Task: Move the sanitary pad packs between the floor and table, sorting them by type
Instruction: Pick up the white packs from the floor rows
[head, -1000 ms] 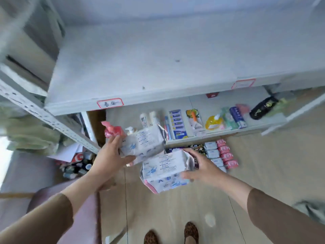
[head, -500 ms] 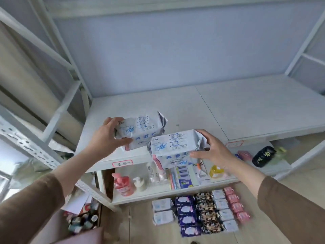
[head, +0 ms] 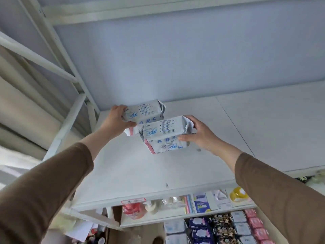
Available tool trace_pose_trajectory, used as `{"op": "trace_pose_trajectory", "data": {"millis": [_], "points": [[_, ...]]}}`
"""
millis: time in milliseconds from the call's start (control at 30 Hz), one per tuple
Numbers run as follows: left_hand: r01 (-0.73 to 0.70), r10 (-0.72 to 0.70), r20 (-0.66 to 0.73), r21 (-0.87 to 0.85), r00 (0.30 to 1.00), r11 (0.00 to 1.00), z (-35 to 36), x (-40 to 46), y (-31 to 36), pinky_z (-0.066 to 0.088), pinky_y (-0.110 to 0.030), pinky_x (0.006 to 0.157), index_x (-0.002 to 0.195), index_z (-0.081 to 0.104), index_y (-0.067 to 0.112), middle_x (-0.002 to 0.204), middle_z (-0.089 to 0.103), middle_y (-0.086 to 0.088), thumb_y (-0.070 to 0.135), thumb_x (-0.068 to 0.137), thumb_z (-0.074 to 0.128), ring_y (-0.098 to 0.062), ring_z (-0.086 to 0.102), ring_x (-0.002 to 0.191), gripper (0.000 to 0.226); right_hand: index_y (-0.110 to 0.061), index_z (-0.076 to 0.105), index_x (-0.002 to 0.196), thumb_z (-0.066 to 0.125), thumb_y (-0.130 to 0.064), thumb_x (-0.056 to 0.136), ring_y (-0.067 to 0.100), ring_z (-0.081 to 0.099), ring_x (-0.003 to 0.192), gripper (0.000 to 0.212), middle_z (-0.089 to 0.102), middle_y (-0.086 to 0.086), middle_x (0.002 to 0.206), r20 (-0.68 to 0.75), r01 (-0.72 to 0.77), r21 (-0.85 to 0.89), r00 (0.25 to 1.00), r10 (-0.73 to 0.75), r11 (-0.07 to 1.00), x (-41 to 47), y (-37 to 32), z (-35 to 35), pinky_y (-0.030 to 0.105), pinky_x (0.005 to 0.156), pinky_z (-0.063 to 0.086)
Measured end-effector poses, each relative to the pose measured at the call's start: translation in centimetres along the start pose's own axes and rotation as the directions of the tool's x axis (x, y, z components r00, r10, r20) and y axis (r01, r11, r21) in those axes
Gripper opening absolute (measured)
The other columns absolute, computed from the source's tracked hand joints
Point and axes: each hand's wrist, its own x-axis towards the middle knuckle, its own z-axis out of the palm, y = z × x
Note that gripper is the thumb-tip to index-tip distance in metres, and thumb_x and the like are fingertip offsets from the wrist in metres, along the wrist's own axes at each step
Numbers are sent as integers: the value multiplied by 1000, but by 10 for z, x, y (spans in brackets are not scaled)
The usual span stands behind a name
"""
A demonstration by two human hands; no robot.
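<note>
My left hand [head: 117,120] grips a white and blue "ABC" sanitary pad pack [head: 144,112] by its left end. My right hand [head: 198,133] grips a second, matching pad pack [head: 164,136] by its right end, slightly lower and nearer. Both packs hang over the white table top [head: 140,169], toward its back left part. On the floor below lie rows of other pad packs: white ones [head: 174,227], dark blue ones [head: 199,229], black patterned ones [head: 222,224], pale ones [head: 240,224] and pink ones [head: 255,224].
A lower shelf [head: 158,215] under the table holds a pink pump bottle [head: 133,210], a white bottle, boxes and a yellow item [head: 239,193]. White metal shelf posts [head: 70,81] rise at the left. A pale blue wall [head: 193,59] backs the table.
Both hands have carried the two packs up from below the table's edge and forward over the table top. The view has tilted upward, away from the floor.
</note>
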Motion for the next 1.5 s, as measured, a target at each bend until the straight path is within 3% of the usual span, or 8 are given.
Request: {"op": "trace_pose_trajectory", "data": {"millis": [267, 600, 767, 933, 1100, 1267, 1433, 1500], "points": [[-58, 59, 74, -7, 996, 998, 28, 122, -28, 48, -34, 84, 128, 52, 20, 119, 40, -3, 36, 72, 84, -23, 56, 94, 67, -29, 58, 127, 85, -7, 75, 6, 67, 107, 62, 70, -10, 116, -47, -33, 67, 998, 37, 997, 83, 13, 32, 19, 78, 54], [-78, 81, 90, -39, 993, 996, 66, 194, -38, 52, -36, 80, 133, 45, 14, 120, 44, -6, 36, 76, 81, -24, 56, 95, 71, -29, 57, 127, 83, -5, 75, 11, 67, 110, 63, 70, -8, 117, -61, -87, 67, 994, 91, 994, 133, 40, 42, 30, 84, 58], [-33, 38, 71, -73, 997, 997, 72, 198, -53, 46, -30, 71, 139, 41, 15, 129, 43, -9, 34, 81, 78, -24, 58, 95, 72, -20, 54, 132, 82, -1, 77, 16, 65, 114, 65, 68, -1, 122, -38, -104, 65, 994, 106, 992, 161, 42, 45, 29, 88, 57], [45, -35, 51, -227, 998, 973, 62, 188, -70, 51, -37, 85, 141, 39, 22, 143, 36, -6, 35, 83, 76, -23, 56, 112, 70, -16, 51, 137, 79, 2, 79, 15, 64, 116, 67, 67, 2, 128, -12, -121, 50, 992, 122, 991, 191, 37, 44, 27, 93, 55], [55, -62, -21, -238, 998, 970, 55, 169, -82, 45, -29, 73, 136, 45, 24, 140, 38, -2, 33, 86, 72, -15, 57, 107, 57, -8, 52, 137, 72, 9, 82, 23, 63, 121, 60, 65, 10, 130, 35, -130, 1, 991, 130, 992, 216, 32, 48, 36, 102, 50], [38, -47, -29, -244, 998, 969, 57, 147, -89, 51, -35, 80, 134, 48, 21, 136, 39, -3, 30, 86, 72, -15, 56, 107, 54, -8, 47, 140, 70, 7, 84, 28, 58, 125, 62, 62, 12, 134, 0, -160, -62, 987, 161, 985, 223, 36, 47, 45, 108, 45], [12, -16, -14, -227, 1000, 974, 63, 124, -88, 52, -40, 89, 133, 49, 20, 132, 41, 0, 28, 87, 71, -17, 54, 109, 51, -11, 43, 140, 72, 0, 85, 25, 57, 121, 63, 59, 7, 132, -111, -183, -107, 979, 171, 977, 210, 40, 51, 24, 79, 51], [-3, -1, -22, -180, 1000, 984, 64, 111, -87, 49, -39, 93, 132, 50, 21, 131, 45, 1, 29, 87, 70, -19, 54, 112, 50, -13, 40, 141, 75, -6, 84, 23, 55, 121, 67, 54, 7, 136, -151, -209, -168, 971, 185, 963, 200, 43, 51, 27, 82, 49]]}}
